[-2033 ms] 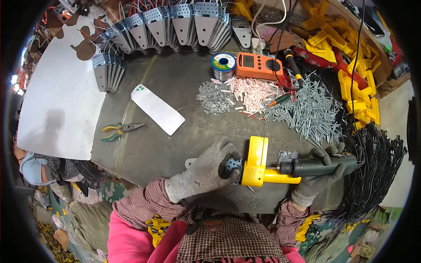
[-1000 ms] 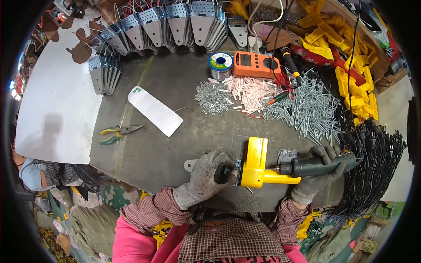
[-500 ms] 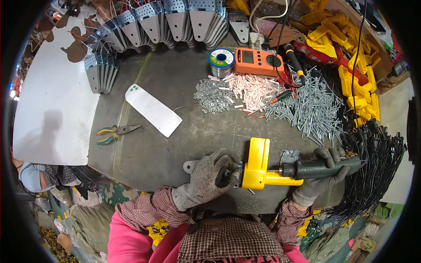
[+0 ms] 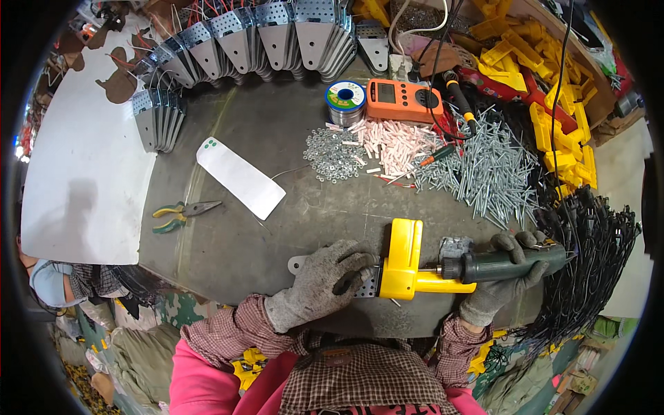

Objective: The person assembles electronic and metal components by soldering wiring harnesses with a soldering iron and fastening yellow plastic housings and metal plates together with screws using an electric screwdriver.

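The left hand (image 4: 324, 280), gloved in grey, is pressing down on a perforated metal bracket (image 4: 299, 263) at the near edge of the desk (image 4: 263, 131), fingers curled over it and closed on the plate where it is meeting the yellow plastic housing (image 4: 403, 259); the right hand (image 4: 508, 273), also gloved, is wrapping fully around the dark green electric screwdriver (image 4: 501, 263), clenched tight on its barrel, its bit pointing left into the side of the yellow piece; the join itself is hiding behind the fingers, so whether a screw is seated there I cannot tell. Judging from this, the thing to do well is keeping the driver's axis straight in line with the hole, the left hand pinning bracket and housing flat so nothing is twisting, and pushing steadily along the bit rather than down. Further off, a heap of long silver screws (image 4: 484, 173) is lying to the far right, small nuts (image 4: 332, 153) and pale pink plugs (image 4: 398, 142) beside it, an orange multimeter (image 4: 401, 100) behind; green-handled pliers (image 4: 176, 212) and a white strip (image 4: 238, 176) are lying to the left; black cable bundles (image 4: 595, 256) are crowding the right.
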`<move>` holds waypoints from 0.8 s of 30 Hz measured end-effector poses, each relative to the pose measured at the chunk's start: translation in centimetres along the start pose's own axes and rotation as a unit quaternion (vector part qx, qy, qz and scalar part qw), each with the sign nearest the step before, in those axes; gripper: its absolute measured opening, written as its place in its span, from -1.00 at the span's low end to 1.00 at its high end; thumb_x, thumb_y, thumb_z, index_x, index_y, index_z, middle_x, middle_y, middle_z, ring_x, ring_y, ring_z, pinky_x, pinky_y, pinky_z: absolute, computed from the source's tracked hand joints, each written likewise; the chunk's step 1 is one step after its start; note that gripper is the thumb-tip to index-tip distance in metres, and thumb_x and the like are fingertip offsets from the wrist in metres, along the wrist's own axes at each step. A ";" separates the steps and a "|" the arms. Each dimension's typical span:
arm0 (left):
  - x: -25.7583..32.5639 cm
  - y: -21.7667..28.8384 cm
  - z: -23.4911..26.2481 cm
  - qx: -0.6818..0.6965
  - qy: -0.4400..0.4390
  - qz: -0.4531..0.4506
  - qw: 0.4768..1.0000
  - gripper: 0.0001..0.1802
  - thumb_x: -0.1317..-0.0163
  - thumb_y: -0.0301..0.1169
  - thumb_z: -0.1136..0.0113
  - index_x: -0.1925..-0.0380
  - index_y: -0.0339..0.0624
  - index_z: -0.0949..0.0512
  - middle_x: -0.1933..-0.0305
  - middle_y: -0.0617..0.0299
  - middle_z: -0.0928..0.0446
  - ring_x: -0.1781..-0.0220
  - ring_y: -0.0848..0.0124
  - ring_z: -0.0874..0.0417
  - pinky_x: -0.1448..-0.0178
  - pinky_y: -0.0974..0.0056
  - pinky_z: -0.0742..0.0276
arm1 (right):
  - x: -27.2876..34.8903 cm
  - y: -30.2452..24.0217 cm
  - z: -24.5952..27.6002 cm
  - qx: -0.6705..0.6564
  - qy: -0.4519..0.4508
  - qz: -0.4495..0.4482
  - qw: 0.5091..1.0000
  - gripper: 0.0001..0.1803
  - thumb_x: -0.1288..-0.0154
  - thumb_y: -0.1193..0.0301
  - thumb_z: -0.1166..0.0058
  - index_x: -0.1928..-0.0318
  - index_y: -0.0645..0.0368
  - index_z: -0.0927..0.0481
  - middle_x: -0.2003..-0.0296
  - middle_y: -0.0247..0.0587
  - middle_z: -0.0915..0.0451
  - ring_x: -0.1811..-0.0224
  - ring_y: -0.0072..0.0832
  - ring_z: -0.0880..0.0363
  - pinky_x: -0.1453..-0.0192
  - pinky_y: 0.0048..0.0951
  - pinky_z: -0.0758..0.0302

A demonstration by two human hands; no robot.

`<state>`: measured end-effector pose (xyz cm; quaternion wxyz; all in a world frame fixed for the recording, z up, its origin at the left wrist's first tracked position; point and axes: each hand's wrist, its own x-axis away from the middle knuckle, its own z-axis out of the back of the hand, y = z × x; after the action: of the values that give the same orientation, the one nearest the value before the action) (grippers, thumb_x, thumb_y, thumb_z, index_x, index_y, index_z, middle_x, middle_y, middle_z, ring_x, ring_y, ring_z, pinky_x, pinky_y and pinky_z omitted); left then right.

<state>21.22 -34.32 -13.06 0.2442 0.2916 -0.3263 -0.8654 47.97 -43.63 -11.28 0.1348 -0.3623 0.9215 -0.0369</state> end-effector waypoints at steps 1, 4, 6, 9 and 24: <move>0.0 0.0 0.0 -0.002 -0.003 0.002 1.000 -0.72 -0.12 -0.54 -0.31 0.12 -0.18 -0.58 -0.01 0.06 -0.58 0.01 0.10 -0.64 0.03 0.11 -0.57 | 0.0 0.0 0.0 0.003 0.005 0.000 1.000 -0.52 -0.34 0.36 -0.24 -0.19 0.11 -0.38 0.22 -0.28 -0.42 0.33 -0.52 -0.45 -0.09 -0.33 -0.43; 0.5 -0.3 -0.2 0.003 -0.002 0.007 1.000 -0.71 -0.11 -0.54 -0.31 0.12 -0.17 -0.60 -0.01 0.08 -0.60 -0.02 0.10 -0.62 -0.01 0.09 -0.56 | 0.0 -0.1 0.6 -0.023 0.005 -0.012 1.000 -0.57 -0.34 0.34 -0.25 -0.12 0.11 -0.38 0.26 -0.31 -0.39 0.34 -0.53 -0.43 -0.09 -0.32 -0.43; 0.7 -0.5 -0.3 0.009 0.002 0.011 1.000 -0.69 -0.10 -0.54 -0.32 0.11 -0.16 -0.60 -0.01 0.10 -0.60 -0.03 0.10 -0.62 -0.03 0.07 -0.56 | -0.1 -0.1 0.8 -0.052 0.000 -0.025 0.998 -0.60 -0.33 0.33 -0.26 -0.07 0.11 -0.39 0.27 -0.32 -0.37 0.34 -0.53 -0.42 -0.09 -0.32 -0.43; 0.6 -0.5 -0.3 0.015 -0.025 0.027 0.999 -0.68 -0.14 -0.42 -0.25 0.06 -0.10 -0.62 -0.04 0.15 -0.54 -0.06 0.11 -0.59 -0.08 0.06 -0.52 | -0.1 -0.2 0.4 -0.011 0.017 -0.016 1.000 -0.62 -0.32 0.32 -0.27 -0.01 0.11 -0.38 0.30 -0.34 -0.35 0.34 -0.53 -0.41 -0.08 -0.33 -0.42; -0.1 0.1 0.4 0.043 -0.024 0.064 0.997 -0.72 -0.10 -0.45 -0.38 0.15 -0.14 -0.64 0.11 0.11 -0.59 0.21 0.20 -0.66 0.21 0.19 -0.57 | -0.2 0.2 0.3 -0.036 0.020 -0.034 0.999 -0.60 -0.31 0.35 -0.27 -0.04 0.12 -0.37 0.30 -0.36 -0.37 0.35 -0.54 -0.40 -0.08 -0.36 -0.43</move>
<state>21.09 -34.14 -12.68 0.2791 0.2594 -0.3866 -0.8399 48.10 -43.33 -11.58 0.1014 -0.3975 0.9119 -0.0154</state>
